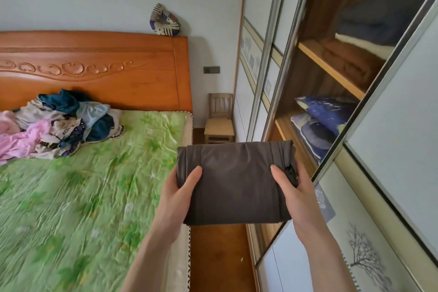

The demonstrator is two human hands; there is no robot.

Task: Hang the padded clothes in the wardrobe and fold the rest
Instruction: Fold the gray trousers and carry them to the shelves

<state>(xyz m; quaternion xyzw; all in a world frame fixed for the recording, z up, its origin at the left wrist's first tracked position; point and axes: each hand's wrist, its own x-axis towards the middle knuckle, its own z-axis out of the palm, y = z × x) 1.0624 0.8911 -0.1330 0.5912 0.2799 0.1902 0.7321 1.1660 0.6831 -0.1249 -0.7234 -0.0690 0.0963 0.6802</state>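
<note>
Dark brown folded garment [233, 180] is held in mid-air between bed [78, 185] and open wardrobe [315, 92], clasped at both short edges by left hand [176, 199] and right hand [297, 197]. Judged soft, light, floppy; best supported from underneath at both ends.

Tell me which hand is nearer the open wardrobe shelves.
Right. The right hand holds the folded garment beside the wardrobe shelves; the left hand holds its bed-side edge.

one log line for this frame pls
hands: left and right grip folded dark garment | beside open wardrobe | unfolded pile on bed
</note>
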